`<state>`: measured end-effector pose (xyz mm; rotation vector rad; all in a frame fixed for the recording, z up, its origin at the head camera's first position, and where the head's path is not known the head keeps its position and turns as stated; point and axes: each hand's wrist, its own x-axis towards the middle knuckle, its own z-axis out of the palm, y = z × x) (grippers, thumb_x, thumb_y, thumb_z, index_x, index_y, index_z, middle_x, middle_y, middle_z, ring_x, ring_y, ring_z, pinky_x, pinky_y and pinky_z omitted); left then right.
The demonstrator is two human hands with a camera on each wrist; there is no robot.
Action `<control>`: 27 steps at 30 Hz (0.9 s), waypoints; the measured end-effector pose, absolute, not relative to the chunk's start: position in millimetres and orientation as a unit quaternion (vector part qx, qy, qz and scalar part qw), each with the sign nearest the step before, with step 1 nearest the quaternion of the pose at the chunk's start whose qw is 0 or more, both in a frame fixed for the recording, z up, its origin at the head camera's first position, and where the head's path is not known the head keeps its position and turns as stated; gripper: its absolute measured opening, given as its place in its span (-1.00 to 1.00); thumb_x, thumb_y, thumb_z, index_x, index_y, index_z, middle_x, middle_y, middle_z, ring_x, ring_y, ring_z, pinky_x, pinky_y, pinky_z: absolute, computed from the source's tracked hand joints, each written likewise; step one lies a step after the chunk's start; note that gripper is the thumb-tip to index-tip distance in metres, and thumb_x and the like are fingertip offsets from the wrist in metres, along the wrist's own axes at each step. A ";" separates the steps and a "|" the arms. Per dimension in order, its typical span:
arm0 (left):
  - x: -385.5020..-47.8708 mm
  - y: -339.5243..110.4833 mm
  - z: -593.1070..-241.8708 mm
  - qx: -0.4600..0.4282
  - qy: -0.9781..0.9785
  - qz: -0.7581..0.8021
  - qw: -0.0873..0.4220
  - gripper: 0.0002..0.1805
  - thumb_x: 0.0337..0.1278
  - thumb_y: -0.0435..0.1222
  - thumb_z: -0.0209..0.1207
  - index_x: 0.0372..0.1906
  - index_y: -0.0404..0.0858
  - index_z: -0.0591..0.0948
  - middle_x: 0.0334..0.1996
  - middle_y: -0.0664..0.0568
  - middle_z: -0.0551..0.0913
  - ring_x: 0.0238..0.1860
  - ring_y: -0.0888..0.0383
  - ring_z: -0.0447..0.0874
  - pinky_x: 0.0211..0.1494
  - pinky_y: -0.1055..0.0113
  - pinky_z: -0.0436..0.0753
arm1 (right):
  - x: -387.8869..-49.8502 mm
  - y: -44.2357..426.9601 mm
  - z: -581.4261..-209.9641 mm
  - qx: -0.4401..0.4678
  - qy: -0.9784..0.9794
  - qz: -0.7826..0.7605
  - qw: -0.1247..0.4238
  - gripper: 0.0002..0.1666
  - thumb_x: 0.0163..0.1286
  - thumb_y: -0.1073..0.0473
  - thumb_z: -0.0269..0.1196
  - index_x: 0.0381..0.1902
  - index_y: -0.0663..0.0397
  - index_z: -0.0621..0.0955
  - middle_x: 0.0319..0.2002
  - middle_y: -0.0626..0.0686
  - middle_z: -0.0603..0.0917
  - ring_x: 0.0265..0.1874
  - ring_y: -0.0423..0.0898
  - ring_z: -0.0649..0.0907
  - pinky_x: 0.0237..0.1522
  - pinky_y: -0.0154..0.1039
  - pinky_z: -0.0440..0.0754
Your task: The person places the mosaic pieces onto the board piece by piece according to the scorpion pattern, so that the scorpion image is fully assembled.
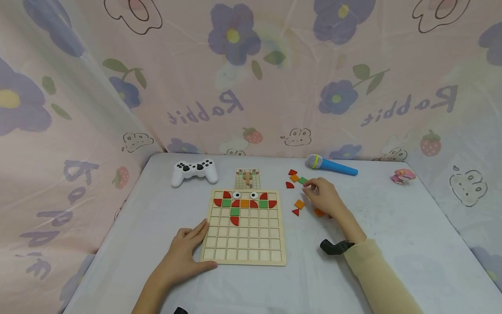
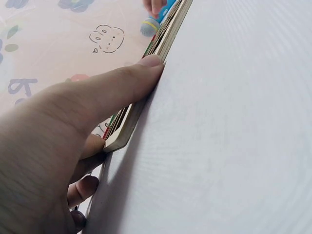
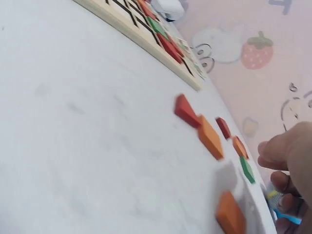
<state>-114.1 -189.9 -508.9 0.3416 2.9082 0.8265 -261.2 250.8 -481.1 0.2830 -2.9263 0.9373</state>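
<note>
My left hand (image 1: 181,250) steadies the lower left corner of a wooden grid board (image 1: 244,262). Its thumb (image 2: 122,85) lies along the near edge, and the other fingers are at the left side. On the board's upper rows sit red quarter-circles, green squares, an orange square (image 1: 245,203) and two eye discs (image 1: 236,195). Right of the board, my right hand (image 1: 326,198) hovers by a green square tile (image 1: 303,180), which lies on the table in the right wrist view; nothing shows between the fingers. Loose orange tiles (image 1: 300,204) and red tiles (image 1: 290,185) lie around it.
A small pattern card (image 1: 248,179) lies behind the board. To its left is a white game controller (image 1: 195,171). A blue toy microphone (image 1: 333,165) and a pink item (image 1: 403,175) lie at the back right. Printed cloth hangs behind the table.
</note>
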 end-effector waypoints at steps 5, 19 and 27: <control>-112.8 -189.5 -506.3 0.107 0.956 0.269 0.052 0.25 -0.18 0.35 0.54 0.63 -0.09 0.34 0.67 0.18 0.21 0.28 0.05 0.31 0.25 -0.03 0.50 | -256.2 274.1 -479.5 0.078 -0.946 0.310 0.044 -0.67 0.59 0.13 0.27 0.12 0.25 0.72 -0.21 0.16 0.60 -0.26 0.05 0.46 -0.23 -0.11 0.40; -113.3 -190.0 -508.4 0.113 0.955 0.268 0.055 0.25 -0.16 0.37 0.52 0.64 -0.09 0.33 0.68 0.18 0.19 0.29 0.05 0.30 0.26 -0.04 0.49 | -281.1 276.9 -492.0 0.052 -0.948 0.313 0.007 -0.46 0.50 0.01 0.36 0.26 0.26 0.65 -0.17 0.18 0.58 -0.16 0.09 0.50 -0.13 -0.09 0.46; -113.1 -190.6 -508.5 0.120 0.954 0.271 0.039 0.24 -0.16 0.36 0.53 0.63 -0.10 0.35 0.67 0.17 0.22 0.29 0.04 0.31 0.26 -0.08 0.49 | -292.3 263.4 -495.2 0.054 -0.949 0.309 0.024 -0.54 0.50 0.06 0.36 0.17 0.28 0.69 -0.15 0.22 0.63 -0.16 0.12 0.54 -0.08 -0.02 0.51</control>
